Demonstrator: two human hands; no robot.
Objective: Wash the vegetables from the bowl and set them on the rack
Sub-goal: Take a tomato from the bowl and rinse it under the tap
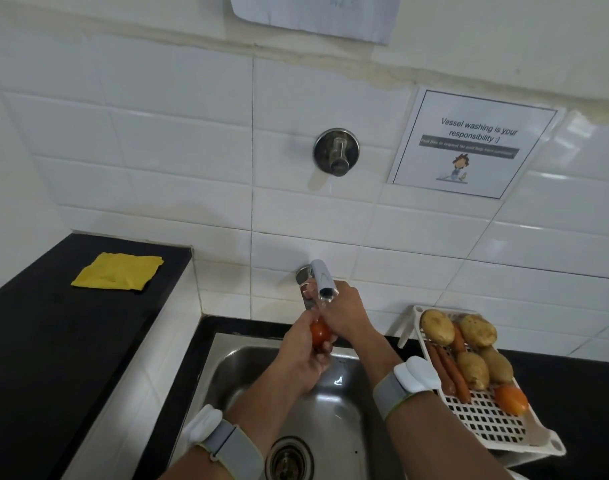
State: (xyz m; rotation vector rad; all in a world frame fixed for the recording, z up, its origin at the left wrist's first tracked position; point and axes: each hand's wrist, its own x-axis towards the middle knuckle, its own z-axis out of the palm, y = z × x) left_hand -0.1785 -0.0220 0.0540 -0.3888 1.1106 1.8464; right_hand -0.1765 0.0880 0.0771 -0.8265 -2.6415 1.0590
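On the far left, a yellow cloth (117,271) lies flat on the black table (36,341), well apart from the work. To its right is the steel sink (330,410), its drain (289,460) at the near edge.

Over the sink the left hand (304,355) cups a red tomato (320,334) from below, its fingers curled round the fruit just under the tap (325,280). The right hand (344,315) comes in from above and to the right, its fingers bent over the top of the tomato, so both hands seem to grip it; how firmly the right one grasps I cannot tell, since the tap spout hides its fingertips. Whether water runs is not clear either.

Judging by the look, the tomato is light, smooth and, once wet, slippery. Its skin is thin and the flesh soft, so a hard pinch would probably bruise or split it. It is best held in a wide cradle of palm and fingers round its middle, turned gently, not squeezed at one spot.

On the right, the white rack (486,420) sits tilted on the table beside the sink, holding potatoes (476,330), carrots (446,370) and another tomato (510,399). The bowl is not in view.
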